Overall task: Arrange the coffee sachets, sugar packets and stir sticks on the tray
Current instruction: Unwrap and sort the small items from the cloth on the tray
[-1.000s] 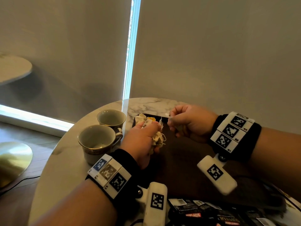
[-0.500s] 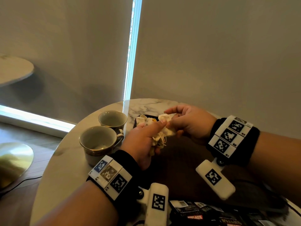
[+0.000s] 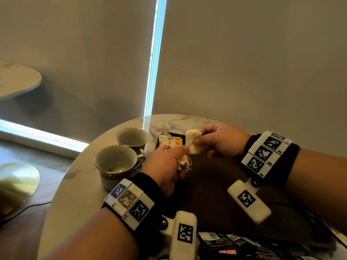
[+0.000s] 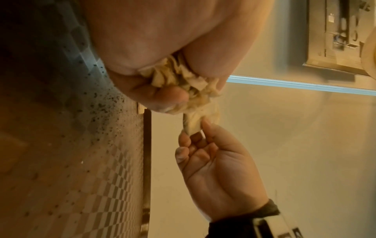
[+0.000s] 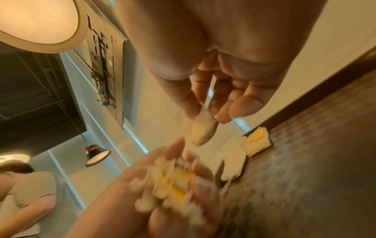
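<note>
My left hand (image 3: 170, 164) grips a crumpled bunch of cream sachets with strings (image 3: 183, 162) above the dark tray (image 3: 216, 184); the same bunch (image 4: 179, 83) fills the left wrist view. My right hand (image 3: 216, 143) pinches one cream sachet (image 3: 193, 141) between thumb and fingers, just right of the left hand. That sachet (image 5: 201, 132) hangs from the fingertips in the right wrist view. More cream and yellow sachets (image 3: 171, 140) lie in the tray's far left corner. Black coffee sachets (image 3: 234, 244) lie at the near edge.
Two gold-rimmed cups (image 3: 117, 164) (image 3: 132, 138) stand on the marble table (image 3: 75, 194) left of the tray. A blind-covered window lies behind the table. Another round table (image 3: 16, 79) is at far left. A person (image 5: 24, 193) shows in the right wrist view.
My right hand has gone from a closed fist beside the bunch to pinching one sachet and drawing it up and to the right, away from the left hand's bunch.
</note>
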`<action>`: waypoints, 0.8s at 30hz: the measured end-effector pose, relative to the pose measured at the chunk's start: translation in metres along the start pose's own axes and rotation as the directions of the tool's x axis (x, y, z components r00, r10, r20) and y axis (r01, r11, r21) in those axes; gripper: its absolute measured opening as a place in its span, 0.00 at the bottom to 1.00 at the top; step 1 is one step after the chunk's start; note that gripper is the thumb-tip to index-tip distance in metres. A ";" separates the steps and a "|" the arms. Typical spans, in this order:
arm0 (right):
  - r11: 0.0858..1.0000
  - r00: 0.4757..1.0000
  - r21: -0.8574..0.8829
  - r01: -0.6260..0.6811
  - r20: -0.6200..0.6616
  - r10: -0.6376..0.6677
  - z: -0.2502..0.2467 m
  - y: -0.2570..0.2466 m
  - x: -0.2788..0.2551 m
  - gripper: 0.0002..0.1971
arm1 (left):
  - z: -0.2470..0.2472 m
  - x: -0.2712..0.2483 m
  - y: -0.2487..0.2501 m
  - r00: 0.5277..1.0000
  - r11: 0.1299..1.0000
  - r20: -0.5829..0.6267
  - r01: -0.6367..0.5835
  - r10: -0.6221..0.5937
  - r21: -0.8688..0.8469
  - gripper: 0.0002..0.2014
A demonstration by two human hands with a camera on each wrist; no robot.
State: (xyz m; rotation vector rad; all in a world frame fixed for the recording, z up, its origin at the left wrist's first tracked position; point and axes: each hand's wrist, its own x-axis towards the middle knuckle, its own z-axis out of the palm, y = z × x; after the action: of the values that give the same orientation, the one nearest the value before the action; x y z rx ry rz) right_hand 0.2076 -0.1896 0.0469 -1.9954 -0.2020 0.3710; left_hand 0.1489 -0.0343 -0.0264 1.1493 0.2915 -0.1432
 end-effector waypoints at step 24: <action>0.938 0.986 -0.327 -0.114 0.080 0.147 0.048 -0.023 0.076 0.12 | -0.002 -0.013 0.006 0.942 0.932 0.042 0.323 -0.334 0.165 0.03</action>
State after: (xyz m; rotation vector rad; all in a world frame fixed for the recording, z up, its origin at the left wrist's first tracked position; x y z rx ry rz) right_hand 0.2626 -0.1158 0.0355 -2.3210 -0.2056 0.5568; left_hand 0.1377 -0.0307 -0.0178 1.2414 0.4155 -0.5087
